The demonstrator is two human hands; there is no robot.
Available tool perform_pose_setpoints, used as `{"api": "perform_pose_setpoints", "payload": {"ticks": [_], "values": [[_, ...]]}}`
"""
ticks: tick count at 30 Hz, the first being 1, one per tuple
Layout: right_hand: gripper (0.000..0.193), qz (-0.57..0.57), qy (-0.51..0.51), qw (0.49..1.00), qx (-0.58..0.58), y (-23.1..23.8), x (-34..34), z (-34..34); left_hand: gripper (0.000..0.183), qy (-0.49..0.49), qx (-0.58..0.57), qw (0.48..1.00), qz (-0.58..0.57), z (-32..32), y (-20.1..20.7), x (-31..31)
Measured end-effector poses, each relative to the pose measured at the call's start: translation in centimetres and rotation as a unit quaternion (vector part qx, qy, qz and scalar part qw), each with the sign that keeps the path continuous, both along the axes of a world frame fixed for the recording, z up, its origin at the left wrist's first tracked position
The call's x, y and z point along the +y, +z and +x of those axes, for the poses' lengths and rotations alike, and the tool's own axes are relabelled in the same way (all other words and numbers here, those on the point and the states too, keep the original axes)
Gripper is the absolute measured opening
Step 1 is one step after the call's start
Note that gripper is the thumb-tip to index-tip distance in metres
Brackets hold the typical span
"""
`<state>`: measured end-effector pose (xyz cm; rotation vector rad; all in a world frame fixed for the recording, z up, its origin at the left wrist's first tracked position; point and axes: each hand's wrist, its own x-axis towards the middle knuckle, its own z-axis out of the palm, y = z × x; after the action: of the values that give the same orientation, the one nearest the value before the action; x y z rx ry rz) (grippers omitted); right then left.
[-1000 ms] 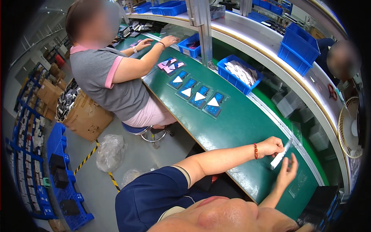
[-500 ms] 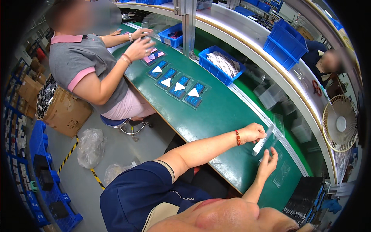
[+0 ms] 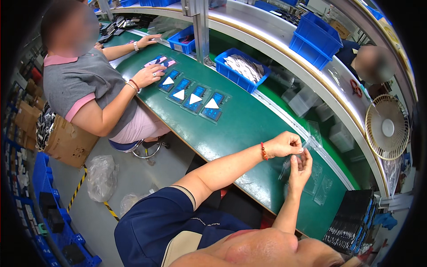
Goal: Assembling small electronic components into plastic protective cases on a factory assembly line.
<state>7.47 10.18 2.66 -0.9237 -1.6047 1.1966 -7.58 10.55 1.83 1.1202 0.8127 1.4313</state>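
My left hand [image 3: 287, 144], with a red bead bracelet at the wrist, is closed in a pinch above the green table. A piece of clear plastic [image 3: 284, 171], partly hidden and hard to make out, shows just below it. Close beside the left fingertips is my right hand [image 3: 300, 169], its fingers half curled and apart from the thumb. Clear moulded trays [image 3: 323, 191] lie on the table just right of my right hand. Further left rest several clear trays with blue cards [image 3: 194, 100], each bearing a white triangle.
A co-worker [image 3: 95, 84] sits at the far left of the green table [image 3: 235, 129], a hand on a pink-and-blue piece. Behind are a blue bin [image 3: 242, 66] of white pieces and a rail. Black stacked pieces [image 3: 349, 220] stand at right; a fan [image 3: 388, 127] is beyond.
My hands have come together, the right fingers moving up to the left fingertips. The white strip under my left hand is out of sight. The co-worker's near hand has lowered to the table.
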Motion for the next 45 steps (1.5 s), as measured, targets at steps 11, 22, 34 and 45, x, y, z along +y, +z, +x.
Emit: {"api": "perform_pose_setpoints", "payload": {"ticks": [11,22,34,45], "values": [[0.049,-0.095,0.008,0.987,0.128,-0.7,1.7,2.0,0.009,0.013,-0.019,1.0,0.004,-0.5,0.0,0.1],[0.057,0.209,-0.448,0.771,-0.401,-4.1,4.7,22.7,0.016,0.051,-0.135,0.983,-0.115,-2.7,-2.9,7.9],[0.07,0.134,-0.373,0.772,-0.496,-4.5,3.9,21.2,0.043,0.176,0.555,0.766,0.273,2.5,-1.6,1.9],[0.066,0.232,-0.29,0.786,-0.494,-3.2,0.2,13.7,0.049,0.067,0.681,0.711,0.165,3.8,-1.0,-6.9]]}}
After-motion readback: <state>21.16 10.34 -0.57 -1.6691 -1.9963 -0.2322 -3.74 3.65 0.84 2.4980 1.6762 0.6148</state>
